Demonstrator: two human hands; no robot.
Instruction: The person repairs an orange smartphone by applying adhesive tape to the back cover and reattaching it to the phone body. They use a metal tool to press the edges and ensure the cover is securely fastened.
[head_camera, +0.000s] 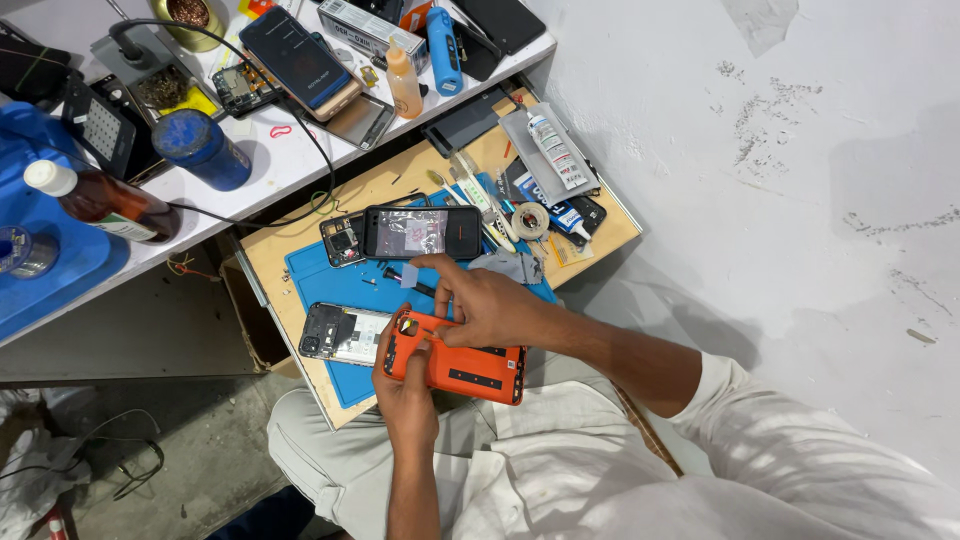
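Landmark: blue work mat (330, 278) on a pulled-out wooden drawer surface (300, 235).
Orange phone back cover (470, 367): held over the mat's near edge.
Left hand (405, 385): closed around the cover's camera end.
Right hand (487, 305): fingers pinched on the cover's top edge.
Opened phone (340, 333): on the mat, just beside the cover.
Black phone (422, 233): at the mat's far edge.

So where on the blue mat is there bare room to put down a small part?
Bare mat shows on the blue work mat at its left end, between the black phone with the shiny screen and the opened phone body. The right end is crowded with tweezers, a tape roll and glue tubes. Both hands, left hand and right hand, hold the orange back cover.
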